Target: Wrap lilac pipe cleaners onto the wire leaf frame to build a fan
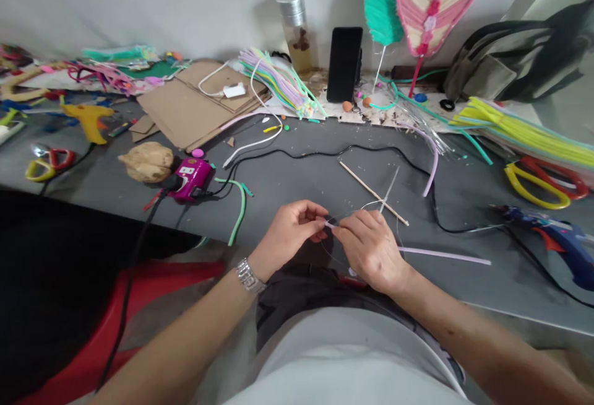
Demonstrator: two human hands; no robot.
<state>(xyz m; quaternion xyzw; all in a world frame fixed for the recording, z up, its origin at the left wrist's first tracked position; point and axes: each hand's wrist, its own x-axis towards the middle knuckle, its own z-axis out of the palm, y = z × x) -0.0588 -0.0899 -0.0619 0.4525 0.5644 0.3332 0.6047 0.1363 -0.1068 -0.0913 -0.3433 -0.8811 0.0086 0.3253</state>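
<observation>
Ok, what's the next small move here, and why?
Probably pull the thin strand snug around the lilac pipe-cleaner tip. The left hand and right hand are both pinched at that tip, and the strand still arcs loosely beside it, though its exact path is hard to see.

Both bare forearms (185,343) reach inward from the lower corners of the view and meet in front of the torso (343,355). The left hand (288,235) is raised, its thumb and index finger pinched together and the other fingers curled. The right hand (371,251) sits just beside it, back upward, its fingers bent down and angled left. Their fingertips (346,222) almost touch. A metal watch (248,275) circles the left wrist.
</observation>
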